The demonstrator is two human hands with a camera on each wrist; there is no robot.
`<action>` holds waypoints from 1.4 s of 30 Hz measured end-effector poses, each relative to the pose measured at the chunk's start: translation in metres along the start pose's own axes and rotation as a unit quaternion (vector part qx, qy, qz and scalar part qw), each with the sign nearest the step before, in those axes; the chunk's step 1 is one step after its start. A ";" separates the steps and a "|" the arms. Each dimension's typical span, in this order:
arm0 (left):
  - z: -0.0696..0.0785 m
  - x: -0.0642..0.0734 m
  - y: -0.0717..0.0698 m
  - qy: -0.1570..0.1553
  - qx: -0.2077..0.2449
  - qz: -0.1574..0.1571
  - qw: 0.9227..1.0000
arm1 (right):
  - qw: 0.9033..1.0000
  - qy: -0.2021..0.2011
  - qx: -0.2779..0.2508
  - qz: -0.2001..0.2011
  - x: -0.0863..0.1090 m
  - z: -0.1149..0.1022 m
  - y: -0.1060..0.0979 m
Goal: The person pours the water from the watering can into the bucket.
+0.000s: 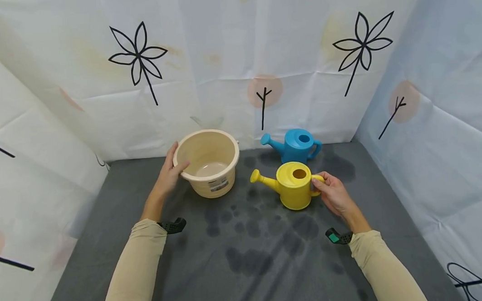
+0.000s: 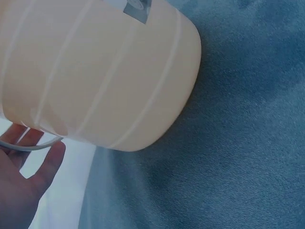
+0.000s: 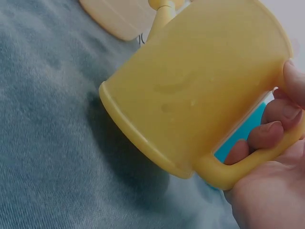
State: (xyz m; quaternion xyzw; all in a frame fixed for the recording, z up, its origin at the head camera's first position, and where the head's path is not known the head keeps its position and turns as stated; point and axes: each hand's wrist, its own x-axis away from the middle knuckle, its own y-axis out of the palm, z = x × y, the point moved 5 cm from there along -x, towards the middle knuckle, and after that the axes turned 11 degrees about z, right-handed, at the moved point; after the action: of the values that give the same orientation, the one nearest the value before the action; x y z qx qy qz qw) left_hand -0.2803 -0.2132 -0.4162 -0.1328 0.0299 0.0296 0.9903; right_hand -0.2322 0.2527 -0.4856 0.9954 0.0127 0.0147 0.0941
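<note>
A cream bucket stands at the back of the dark table, left of centre, with its open top toward me. My left hand grips its left rim, the thumb lying over the edge. In the left wrist view that hand is beside the bucket's thin wire handle. My right hand holds a yellow watering can by its handle, fingers curled through the loop. The can's spout points left toward the bucket. A shadow lies by its base; whether it touches the table I cannot tell.
Directly behind the yellow can sits a blue watering can, its spout also pointing left. Dark, wet-looking spots mark the grey cloth. White fabric walls with drawn plants enclose the back and both sides.
</note>
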 end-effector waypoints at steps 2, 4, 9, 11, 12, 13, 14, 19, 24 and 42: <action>-0.006 -0.001 0.001 0.001 0.027 -0.004 1.000 | 1.000 -0.006 0.003 0.000 0.001 -0.002 0.002; -0.015 -0.004 0.002 0.004 0.045 -0.001 0.999 | 1.000 -0.012 0.005 -0.002 0.002 -0.006 0.004; -0.024 -0.008 0.001 0.014 0.021 0.018 1.000 | 0.999 -0.036 -0.016 -0.006 0.004 -0.019 0.010; -0.018 -0.005 0.000 0.020 0.003 0.024 1.000 | 0.998 -0.047 -0.028 -0.007 0.004 -0.026 0.012; -0.014 -0.003 0.000 0.021 -0.004 0.027 0.999 | 0.998 -0.052 -0.032 -0.010 0.004 -0.029 0.014; -0.011 -0.002 0.000 0.023 -0.011 0.029 0.999 | 0.998 -0.057 -0.036 -0.013 0.005 -0.033 0.015; -0.008 0.000 0.000 0.023 -0.015 0.033 0.999 | 0.997 -0.063 -0.038 -0.017 0.005 -0.036 0.017; 0.001 0.006 0.001 0.026 -0.028 0.041 0.998 | 0.995 -0.089 -0.039 -0.026 0.009 -0.051 0.028; 0.000 0.003 0.000 0.015 -0.013 0.032 0.999 | 0.994 -0.104 -0.011 -0.007 0.013 -0.063 0.043; -0.035 -0.016 -0.007 0.005 0.000 0.022 1.000 | 0.991 -0.071 0.096 0.053 0.003 -0.080 0.092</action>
State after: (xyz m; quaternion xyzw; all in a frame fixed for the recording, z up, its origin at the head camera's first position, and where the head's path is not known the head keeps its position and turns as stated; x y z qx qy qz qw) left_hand -0.2976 -0.2300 -0.4470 -0.1321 0.0380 0.0502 0.9892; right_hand -0.2293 0.1779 -0.3898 0.9976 -0.0458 -0.0524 -0.0018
